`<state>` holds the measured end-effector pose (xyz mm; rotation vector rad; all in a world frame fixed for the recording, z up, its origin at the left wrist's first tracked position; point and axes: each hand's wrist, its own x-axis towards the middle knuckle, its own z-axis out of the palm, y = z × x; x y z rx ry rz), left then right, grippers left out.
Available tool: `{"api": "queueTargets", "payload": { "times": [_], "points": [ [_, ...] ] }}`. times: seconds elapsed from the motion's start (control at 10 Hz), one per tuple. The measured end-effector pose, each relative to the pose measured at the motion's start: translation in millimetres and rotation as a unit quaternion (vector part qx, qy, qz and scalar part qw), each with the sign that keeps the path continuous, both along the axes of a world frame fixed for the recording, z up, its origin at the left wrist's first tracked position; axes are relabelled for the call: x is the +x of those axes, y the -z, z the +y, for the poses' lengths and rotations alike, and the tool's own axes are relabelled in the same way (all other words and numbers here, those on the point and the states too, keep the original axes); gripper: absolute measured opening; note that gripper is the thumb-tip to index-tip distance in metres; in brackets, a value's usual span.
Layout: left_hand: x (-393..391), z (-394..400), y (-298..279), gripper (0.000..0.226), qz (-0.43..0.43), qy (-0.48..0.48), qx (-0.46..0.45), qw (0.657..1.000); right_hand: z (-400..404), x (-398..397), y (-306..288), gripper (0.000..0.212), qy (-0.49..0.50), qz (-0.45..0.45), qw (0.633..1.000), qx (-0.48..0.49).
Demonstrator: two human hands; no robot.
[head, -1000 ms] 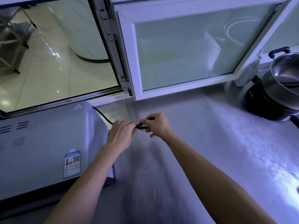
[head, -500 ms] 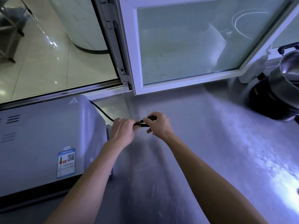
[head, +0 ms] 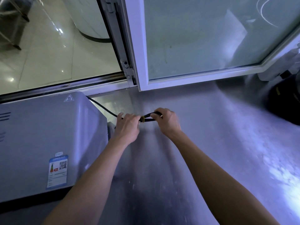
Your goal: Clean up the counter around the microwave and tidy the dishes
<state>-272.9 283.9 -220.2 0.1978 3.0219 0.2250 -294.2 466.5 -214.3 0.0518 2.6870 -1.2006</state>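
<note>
A grey microwave [head: 48, 135] stands at the left on the steel counter [head: 219, 135]. Its black power cord [head: 103, 108] runs from behind it toward my hands. The cord is folded into a bundle with a yellow tie [head: 142, 119] around it. My left hand [head: 127, 127] grips the bundle on the left of the tie. My right hand [head: 167, 120] holds the looped end on the right. Both hands are just above the counter, right of the microwave's corner.
An open white-framed window sash [head: 203, 75] juts over the back of the counter. A black appliance [head: 285, 103] sits at the far right edge, with a white bottle [head: 274, 73] behind it. A tiled floor shows through the window opening at the left.
The view has shifted left and down, so the pot at the right has gone out of frame. My hands have drawn slightly apart, showing more of the cord loop and its yellow tie.
</note>
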Motion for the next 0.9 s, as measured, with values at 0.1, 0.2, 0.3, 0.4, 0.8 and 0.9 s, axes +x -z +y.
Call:
{"api": "queueTargets", "payload": {
  "times": [0.1,0.2,0.3,0.4,0.8,0.9],
  "points": [
    [-14.0,-2.0,12.5,0.026,-0.007,-0.009,-0.019,1.000,-2.5,-13.2,20.1,0.018,-0.001,0.004,1.000,-0.014],
    [-25.1,-5.5,19.3,0.023,-0.011,-0.017,-0.033,0.999,-5.9,-20.7,34.3,0.018,-0.005,0.004,1.000,-0.019],
    [-39.9,-13.9,31.5,0.026,-0.017,-0.029,-0.063,0.997,-10.1,-28.5,53.8,0.016,-0.017,-0.008,1.000,-0.005],
    [-43.8,-16.2,38.4,0.031,-0.026,-0.028,-0.076,0.996,-10.7,-34.0,63.6,0.019,-0.026,-0.041,0.999,0.005],
    [-25.9,-18.5,7.7,0.032,-0.059,-0.018,-0.063,0.996,-20.7,-29.1,46.9,0.039,-0.064,-0.102,0.993,0.021],
    [-6.9,-20.9,-11.8,0.024,-0.057,-0.014,-0.041,0.997,-21.3,-8.8,24.8,0.030,-0.085,-0.092,0.991,0.043]
  ]
}}
